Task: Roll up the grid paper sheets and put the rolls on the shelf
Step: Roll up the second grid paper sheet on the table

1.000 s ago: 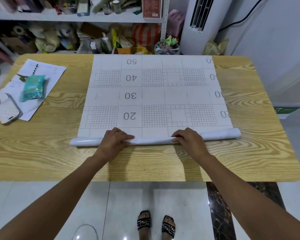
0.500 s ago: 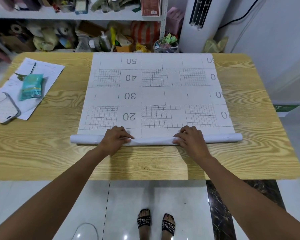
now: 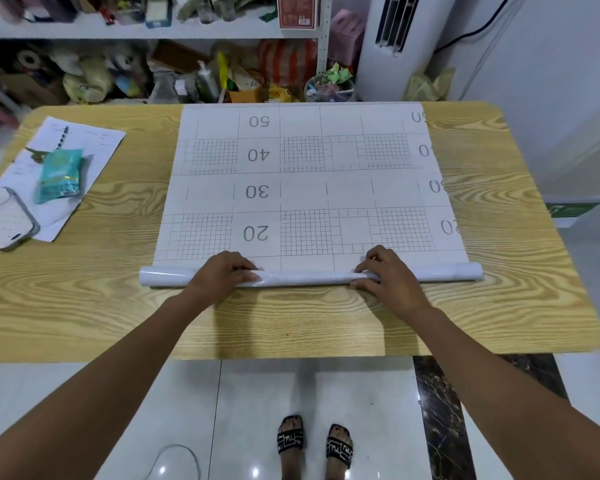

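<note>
A large white grid paper sheet (image 3: 305, 188) marked 20, 30, 40, 50 lies flat across the wooden table (image 3: 84, 306). Its near edge is wound into a thin glossy roll (image 3: 309, 276) running left to right. My left hand (image 3: 222, 277) grips the roll left of centre, fingers curled over its top. My right hand (image 3: 387, 275) grips it right of centre in the same way. Both ends of the roll stick out past my hands. The white shelf (image 3: 153, 31) stands behind the table's far edge.
On the table's left lie loose papers (image 3: 94, 140), a teal packet (image 3: 61, 174) and a phone (image 3: 9, 223). The shelf is crowded with boxes and bags. A white air conditioner (image 3: 392, 46) stands at the back right. My sandalled feet (image 3: 314, 441) are on the tiled floor.
Both hands have rolled the paper a little farther from me; the roll sits closer to the 20 row and has straightened.
</note>
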A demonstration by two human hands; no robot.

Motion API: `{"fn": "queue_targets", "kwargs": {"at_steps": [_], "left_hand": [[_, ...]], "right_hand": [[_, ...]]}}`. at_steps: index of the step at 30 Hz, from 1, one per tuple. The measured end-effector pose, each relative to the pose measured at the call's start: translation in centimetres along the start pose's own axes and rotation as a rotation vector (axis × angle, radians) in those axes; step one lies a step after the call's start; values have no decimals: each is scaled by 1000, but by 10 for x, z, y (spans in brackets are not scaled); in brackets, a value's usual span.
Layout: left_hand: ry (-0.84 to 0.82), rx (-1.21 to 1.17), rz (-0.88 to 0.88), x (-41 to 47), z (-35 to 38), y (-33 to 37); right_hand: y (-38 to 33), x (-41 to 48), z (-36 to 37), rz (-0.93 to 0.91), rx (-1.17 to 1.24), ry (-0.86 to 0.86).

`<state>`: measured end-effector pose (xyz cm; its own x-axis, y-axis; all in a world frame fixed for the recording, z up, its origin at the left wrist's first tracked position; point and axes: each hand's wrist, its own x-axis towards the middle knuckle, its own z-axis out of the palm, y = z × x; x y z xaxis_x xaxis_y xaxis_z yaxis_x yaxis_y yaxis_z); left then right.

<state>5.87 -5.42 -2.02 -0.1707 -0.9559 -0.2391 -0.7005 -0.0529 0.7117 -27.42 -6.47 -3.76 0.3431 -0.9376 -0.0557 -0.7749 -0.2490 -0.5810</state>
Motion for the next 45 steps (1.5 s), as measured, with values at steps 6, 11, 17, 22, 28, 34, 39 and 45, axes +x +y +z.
{"fn": "queue_targets", "kwargs": {"at_steps": [6, 11, 17, 22, 28, 34, 39, 45], "left_hand": [[37, 332, 223, -4, 11, -10], [53, 266, 221, -1, 7, -8], [50, 229, 164, 1, 11, -8], [36, 212, 109, 5, 8, -8], [-59, 282, 131, 4, 6, -16], [15, 457, 280, -9, 17, -16], [106, 447, 319, -9, 20, -16], [125, 397, 257, -6, 20, -14]], "right_hand": [[1, 5, -3, -12, -17, 14], [4, 9, -6, 2, -29, 32], [-2, 5, -2, -3, -261, 67], [-10, 3, 3, -56, -310, 26], [-7, 6, 5, -83, -187, 54], [-6, 4, 11, -73, -185, 71], [-6, 4, 10, -73, -190, 65], [-5, 5, 6, -31, -229, 64]]}}
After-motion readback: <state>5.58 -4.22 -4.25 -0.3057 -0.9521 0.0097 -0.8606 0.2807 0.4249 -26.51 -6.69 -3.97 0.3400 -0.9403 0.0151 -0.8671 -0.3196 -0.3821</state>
